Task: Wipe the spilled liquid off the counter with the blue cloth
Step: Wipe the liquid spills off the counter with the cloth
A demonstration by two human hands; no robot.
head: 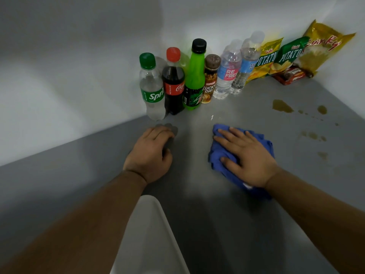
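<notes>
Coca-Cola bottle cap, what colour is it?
Red. The Coca-Cola bottle cap shows clearly in the head view, the only view here.

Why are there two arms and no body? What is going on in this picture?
The camera sits on a person's head and looks down, so you see only their arms. The right hand presses flat on a crumpled blue cloth on the grey counter. The left hand rests on the counter and holds nothing. Brown spilled drops lie farther right, not yet wiped. Six plastic drink bottles and snack bags stand against the white wall.
</notes>
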